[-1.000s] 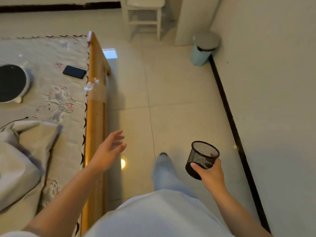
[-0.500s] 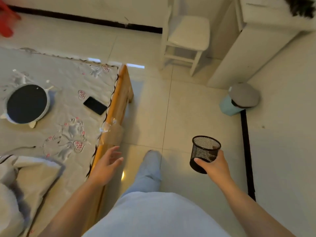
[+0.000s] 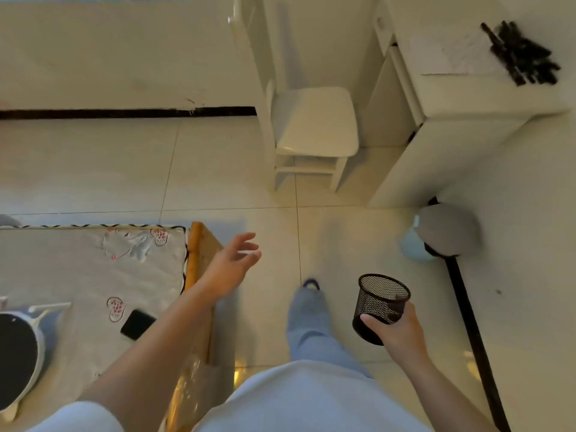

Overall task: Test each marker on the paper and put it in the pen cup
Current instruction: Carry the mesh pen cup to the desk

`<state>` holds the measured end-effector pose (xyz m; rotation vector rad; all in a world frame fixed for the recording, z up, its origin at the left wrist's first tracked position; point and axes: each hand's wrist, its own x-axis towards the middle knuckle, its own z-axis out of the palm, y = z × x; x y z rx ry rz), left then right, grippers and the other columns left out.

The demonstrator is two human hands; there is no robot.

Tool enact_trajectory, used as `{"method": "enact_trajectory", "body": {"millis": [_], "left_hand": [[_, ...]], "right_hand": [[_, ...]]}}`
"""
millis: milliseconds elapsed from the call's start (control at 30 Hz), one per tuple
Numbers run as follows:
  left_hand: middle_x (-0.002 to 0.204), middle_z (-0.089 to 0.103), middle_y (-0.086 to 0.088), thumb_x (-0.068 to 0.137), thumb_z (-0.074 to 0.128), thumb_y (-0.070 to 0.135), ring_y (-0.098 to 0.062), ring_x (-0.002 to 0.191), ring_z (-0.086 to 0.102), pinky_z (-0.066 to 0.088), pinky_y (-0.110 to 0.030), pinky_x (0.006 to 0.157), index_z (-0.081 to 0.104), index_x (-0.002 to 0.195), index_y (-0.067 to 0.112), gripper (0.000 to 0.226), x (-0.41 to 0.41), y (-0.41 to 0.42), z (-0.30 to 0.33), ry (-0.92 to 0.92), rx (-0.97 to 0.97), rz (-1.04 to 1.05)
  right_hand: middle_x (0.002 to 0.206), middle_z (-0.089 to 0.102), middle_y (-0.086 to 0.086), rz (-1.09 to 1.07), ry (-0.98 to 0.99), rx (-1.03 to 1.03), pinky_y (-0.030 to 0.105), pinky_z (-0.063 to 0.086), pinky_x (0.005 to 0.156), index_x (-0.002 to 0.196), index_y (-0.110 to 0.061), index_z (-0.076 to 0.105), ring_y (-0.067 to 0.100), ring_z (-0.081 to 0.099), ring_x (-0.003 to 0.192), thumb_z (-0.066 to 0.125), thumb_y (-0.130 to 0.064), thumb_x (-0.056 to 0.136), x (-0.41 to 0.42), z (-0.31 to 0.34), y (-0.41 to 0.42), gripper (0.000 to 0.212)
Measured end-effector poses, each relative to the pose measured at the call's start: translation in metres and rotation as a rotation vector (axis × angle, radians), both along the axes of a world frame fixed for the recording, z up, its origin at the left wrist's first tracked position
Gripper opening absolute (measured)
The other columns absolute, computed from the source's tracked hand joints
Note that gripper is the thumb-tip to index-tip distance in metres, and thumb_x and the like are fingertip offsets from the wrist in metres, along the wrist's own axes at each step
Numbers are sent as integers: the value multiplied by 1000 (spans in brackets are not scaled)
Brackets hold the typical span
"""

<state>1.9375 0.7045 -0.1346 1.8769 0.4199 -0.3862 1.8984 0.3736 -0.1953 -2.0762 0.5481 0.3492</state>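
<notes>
Tiled floor lay between the person and the worktop point(image 3: 486, 98), where markers point(image 3: 523, 54) and paper point(image 3: 448, 54) waited. The pen cup point(image 3: 378, 307) was gripped by the right hand point(image 3: 402, 333); the left hand point(image 3: 232, 265) was held loose, empty. The cup would best be set down upright beside the paper.

The view is tilted further up and forward — the desk point(image 3: 473, 98) is now brought fully into sight, with a heap of black markers point(image 3: 523, 54) and a sheet of paper point(image 3: 448, 54) shown on top. The left hand point(image 3: 232, 265) is raised higher and swung away from the wooden bed edge point(image 3: 199, 260), over the floor. The chair point(image 3: 311, 126) and bin point(image 3: 442, 232) are seen nearer — a step forward is taken.
</notes>
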Motion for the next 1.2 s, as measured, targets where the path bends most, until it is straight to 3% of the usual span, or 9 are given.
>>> {"method": "enact_trajectory", "body": {"millis": [133, 233, 367, 500, 800, 933, 1033, 1133, 1200], "left_hand": [[107, 59, 9, 91, 53, 20, -1, 98, 56, 46, -14, 76, 48, 121, 28, 31, 76, 16, -10, -6, -50, 159], [112, 59, 0, 91, 52, 15, -11, 101, 56, 46, -27, 86, 48, 125, 20, 34, 123, 26, -11, 50, -45, 252], [109, 61, 2, 91, 53, 16, -4, 95, 57, 44, -15, 74, 50, 122, 23, 32, 194, 40, -15, 74, -3, 238], [108, 61, 3, 91, 53, 16, -6, 98, 57, 45, -22, 78, 50, 114, 32, 28, 269, 51, -23, 91, -4, 199], [96, 64, 15, 87, 58, 21, 4, 85, 58, 42, -12, 70, 53, 101, 44, 27, 476, 46, -42, 88, 67, -155], [96, 64, 13, 88, 57, 22, 1, 85, 60, 42, -10, 70, 52, 101, 44, 25, 563, 22, -34, 65, 103, -392], [97, 63, 13, 88, 57, 21, -2, 84, 60, 44, -14, 71, 53, 101, 41, 24, 616, -8, -30, 43, 119, -492], [98, 63, 14, 89, 55, 22, 1, 87, 58, 42, -12, 69, 53, 102, 42, 24, 657, -46, -31, 23, 115, -561], [99, 62, 13, 90, 53, 22, 1, 89, 57, 40, -8, 70, 53, 105, 40, 23, 678, -78, -32, 6, 108, -606]], "right_hand": [[98, 57, -3, 44, 8, -7, 27, 37, 73, 110, -18, 46, 17, 53, 88, 85, -24, 60, 111, -10, 9, 64], [96, 57, -4, 111, 30, -21, 28, 37, 71, 108, -19, 46, 17, 53, 85, 85, -24, 59, 193, -4, 14, 63], [96, 57, -6, 200, 23, -40, 24, 39, 66, 112, -17, 48, 14, 53, 84, 85, -25, 59, 297, 10, 23, 65], [104, 60, 0, 192, 19, -16, 31, 45, 77, 117, -14, 48, 19, 58, 93, 85, -26, 60, 381, 13, 39, 69], [97, 56, -8, -24, 16, -17, 32, 45, 79, 115, -17, 47, 19, 56, 93, 85, -24, 59, 509, 13, 60, 68], [107, 60, 2, -173, -4, 25, 42, 49, 86, 119, -13, 46, 23, 58, 98, 84, -21, 60, 542, 22, 53, 71], [106, 60, -2, -299, -34, 45, 30, 45, 79, 123, -16, 45, 15, 57, 94, 83, -21, 62, 558, 30, 34, 73], [99, 57, -16, -349, -80, 54, 11, 42, 65, 116, -25, 45, -4, 56, 83, 82, -23, 64, 574, 36, 3, 64], [101, 57, -13, -384, -87, 63, 10, 41, 62, 118, -23, 45, -2, 56, 84, 82, -25, 66, 584, 38, -25, 64]]}}
